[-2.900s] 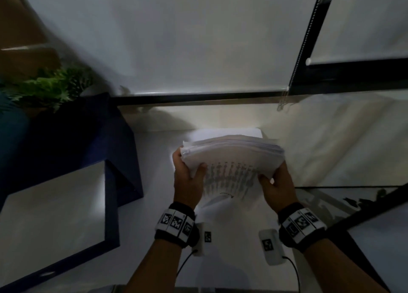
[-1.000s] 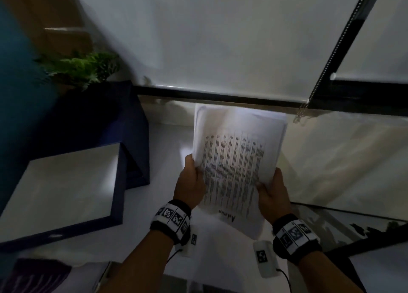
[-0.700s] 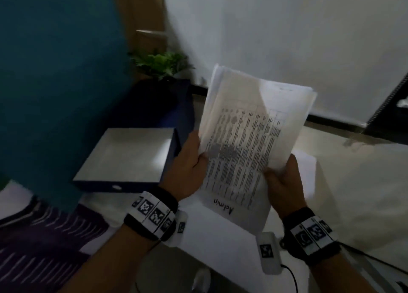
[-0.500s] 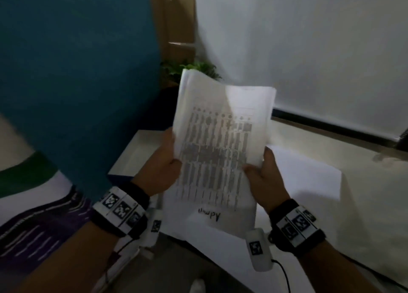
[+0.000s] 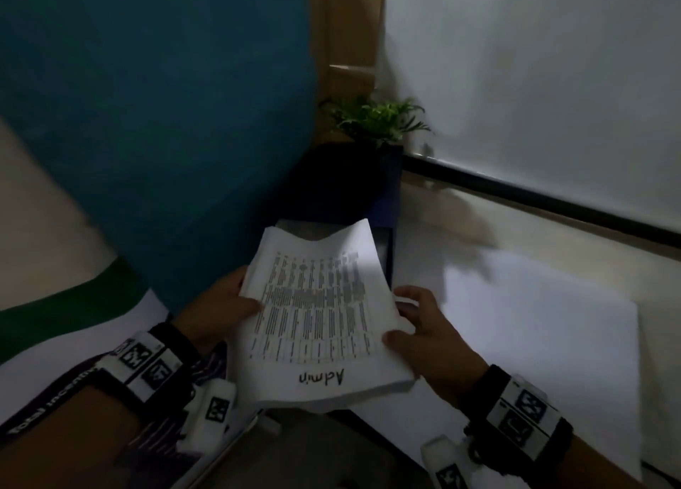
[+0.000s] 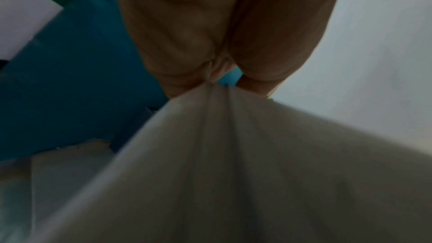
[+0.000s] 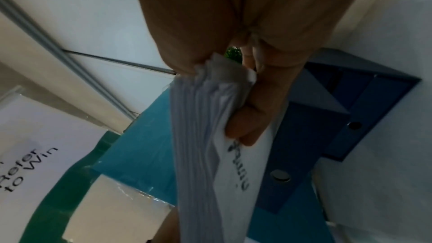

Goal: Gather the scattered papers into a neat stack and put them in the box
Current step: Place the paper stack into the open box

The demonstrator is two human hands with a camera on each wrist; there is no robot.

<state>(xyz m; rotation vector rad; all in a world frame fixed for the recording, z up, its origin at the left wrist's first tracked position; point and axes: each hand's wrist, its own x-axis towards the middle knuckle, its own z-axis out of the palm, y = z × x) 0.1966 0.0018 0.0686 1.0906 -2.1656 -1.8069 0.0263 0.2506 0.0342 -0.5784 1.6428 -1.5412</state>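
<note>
A thick stack of printed papers (image 5: 317, 311), with "Admin" handwritten on the top sheet, is held in the air between both hands. My left hand (image 5: 221, 304) grips its left edge with the thumb on top, and my right hand (image 5: 416, 326) grips its right edge. The stack hovers over the dark blue box (image 5: 387, 245), whose open lid (image 5: 342, 182) stands up behind it; the papers hide most of the box's inside. The left wrist view is filled by the stack (image 6: 233, 173) in the palm. In the right wrist view the fingers (image 7: 247, 121) curl round the sheaf (image 7: 205, 136), with the box (image 7: 339, 117) behind.
A large white sheet (image 5: 534, 326) lies on the table to the right of the box. A green plant (image 5: 376, 120) stands behind the lid. A teal panel (image 5: 154, 120) rises on the left, and a white roller blind (image 5: 534, 83) hangs at the back right.
The stack went from standing upright above the table to lying nearly flat, carried left and down over the blue box. My head turned left with it. Both hands kept their grip.
</note>
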